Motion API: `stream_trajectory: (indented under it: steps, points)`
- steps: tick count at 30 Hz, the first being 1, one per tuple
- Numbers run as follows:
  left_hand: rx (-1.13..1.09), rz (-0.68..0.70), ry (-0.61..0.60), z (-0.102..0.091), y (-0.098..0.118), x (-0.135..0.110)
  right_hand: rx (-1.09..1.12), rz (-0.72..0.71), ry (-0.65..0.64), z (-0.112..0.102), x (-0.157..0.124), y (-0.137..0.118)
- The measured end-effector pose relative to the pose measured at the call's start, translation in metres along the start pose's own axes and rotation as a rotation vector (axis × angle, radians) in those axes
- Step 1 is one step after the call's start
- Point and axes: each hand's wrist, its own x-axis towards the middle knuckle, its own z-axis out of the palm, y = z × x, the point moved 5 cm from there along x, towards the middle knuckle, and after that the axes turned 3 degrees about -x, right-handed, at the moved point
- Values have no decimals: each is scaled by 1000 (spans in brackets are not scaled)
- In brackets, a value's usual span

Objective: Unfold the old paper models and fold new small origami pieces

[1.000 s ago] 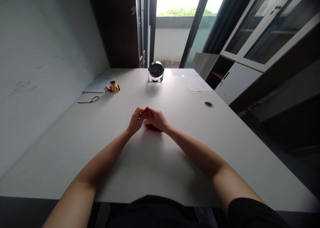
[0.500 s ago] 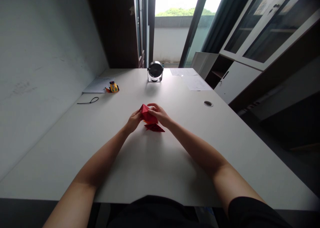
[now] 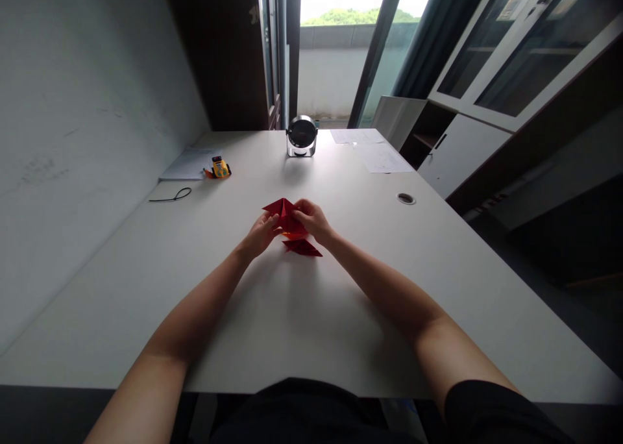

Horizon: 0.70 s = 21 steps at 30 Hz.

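Observation:
Between my two hands is a folded red paper (image 3: pixel 287 214), held up off the table with its creased, pointed top facing me. My left hand (image 3: pixel 263 230) pinches its left side, and my right hand (image 3: pixel 312 219) grips its right side. Just below it lies a second folded red paper (image 3: pixel 302 246), flat on the table and touched by neither hand. A bit of orange (image 3: pixel 294 235) shows between the two red pieces; I cannot tell what it belongs to.
A white table (image 3: pixel 292 327) stretches out before me. Farther off stand a small round fan-like device (image 3: pixel 302 132) and a yellow toy (image 3: pixel 220 168). A black cable tie (image 3: pixel 174 196) lies left; paper sheets (image 3: pixel 384 158) and a cable hole (image 3: pixel 406 198) are right. A wall borders the left.
The red paper between my hands has been turned and spread, so its top now shows wide points to either side. My right fingers have shifted slightly on it. The lower piece stays put.

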Motion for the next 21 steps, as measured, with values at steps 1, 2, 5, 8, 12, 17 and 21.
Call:
stream_trajectory:
  steps: [1, 2, 5, 8, 12, 17, 21]
  points:
    - [-28, -6, 3, 0, -2, 0, -12, -15, 7, 0, 0, 0]
    - [-64, -10, 13, -1, -3, 1, -18, -27, 16, 0, 0, 0]
    - [-169, -26, 54, -5, -5, 2, -29, -35, 39, -2, 0, -1]
    - [-229, -45, 84, -6, -3, 1, -67, -26, 46, -4, 0, -1]
    - [-254, -47, 128, -6, 0, 1, -141, -58, 38, -4, 1, 0]
    - [-236, -51, 118, -5, 1, 1, -336, -128, 60, -5, 0, -1]
    - [-206, -31, 91, -3, 2, 1, -423, -150, 85, -5, -2, -5]
